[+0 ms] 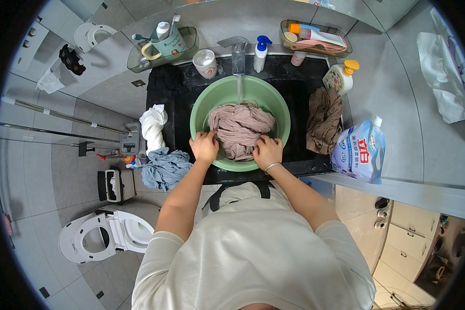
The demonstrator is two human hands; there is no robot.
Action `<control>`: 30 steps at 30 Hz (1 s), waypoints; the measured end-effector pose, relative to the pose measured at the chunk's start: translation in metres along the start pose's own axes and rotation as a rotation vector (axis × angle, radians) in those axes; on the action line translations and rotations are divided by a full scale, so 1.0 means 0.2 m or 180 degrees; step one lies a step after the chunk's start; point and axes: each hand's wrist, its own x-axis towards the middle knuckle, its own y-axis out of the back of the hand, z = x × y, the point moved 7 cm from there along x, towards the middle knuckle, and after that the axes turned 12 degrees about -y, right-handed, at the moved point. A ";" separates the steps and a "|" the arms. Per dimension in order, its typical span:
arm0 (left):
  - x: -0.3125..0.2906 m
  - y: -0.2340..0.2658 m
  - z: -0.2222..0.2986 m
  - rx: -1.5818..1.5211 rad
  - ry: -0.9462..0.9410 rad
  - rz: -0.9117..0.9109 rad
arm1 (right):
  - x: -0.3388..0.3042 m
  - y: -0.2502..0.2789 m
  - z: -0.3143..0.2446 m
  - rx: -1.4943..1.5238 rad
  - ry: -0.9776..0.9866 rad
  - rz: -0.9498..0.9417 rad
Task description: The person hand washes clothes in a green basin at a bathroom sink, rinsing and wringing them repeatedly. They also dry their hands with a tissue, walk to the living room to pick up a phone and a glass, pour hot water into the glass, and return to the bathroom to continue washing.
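A green plastic basin (197,111) sits in the black sink, under a tap (238,57) with water running from it. Inside lies a bunched, wet pinkish-brown garment (243,126). My left hand (205,147) is at the basin's near left rim, its fingers curled onto the garment's left edge. At the near right, my right hand (268,152) has its fingers bent into the cloth. Both hands look closed on the fabric, though the fingertips are partly hidden in its folds.
On the left of the black counter (183,173) lie white cloth (153,126), blue-grey cloth (165,168) and black cloth (165,81). On the right are brown cloth (324,121), a detergent pouch (359,150) and a yellow-topped pump bottle (340,77). A white cup (205,64) and blue-topped bottle (260,54) flank the tap.
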 end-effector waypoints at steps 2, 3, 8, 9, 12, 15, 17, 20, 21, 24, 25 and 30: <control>0.00 0.00 0.00 0.0020 -0.0022 0.0043 | 0.00 0.00 0.00 -0.0007 0.0001 0.0000; 0.00 -0.01 0.00 0.0039 -0.0045 0.0077 | 0.00 0.00 0.00 -0.0009 -0.0002 -0.0003; -0.01 -0.02 -0.01 0.0072 -0.0029 0.0071 | 0.00 0.01 -0.01 0.0018 -0.0041 -0.0051; -0.01 -0.01 -0.01 0.0068 -0.0030 0.0078 | 0.00 0.01 -0.01 0.0022 -0.0039 -0.0032; 0.00 0.01 0.00 0.0031 -0.0006 0.0046 | 0.00 0.01 0.00 0.0054 -0.0031 -0.0009; 0.00 0.00 0.00 0.0001 0.0001 0.0027 | 0.00 0.01 0.00 0.0073 -0.0022 0.0016; 0.00 0.00 0.00 -0.0004 0.0005 0.0030 | 0.00 0.01 0.00 0.0084 -0.0017 0.0021; 0.00 -0.01 -0.01 -0.0015 0.0021 0.0020 | 0.00 0.01 0.00 0.0096 -0.0020 0.0017; 0.00 0.00 0.00 -0.0021 0.0030 0.0014 | 0.00 0.01 0.00 0.0101 -0.0016 0.0028; 0.00 0.00 0.00 0.0012 0.0030 0.0018 | 0.00 0.02 -0.01 0.0110 -0.0010 0.0047; 0.00 0.00 0.00 0.0031 0.0026 0.0022 | 0.00 0.02 -0.01 0.0113 -0.0009 0.0051; 0.00 -0.01 0.00 0.0113 -0.0082 0.0128 | 0.00 0.01 0.00 0.0100 0.0002 -0.0045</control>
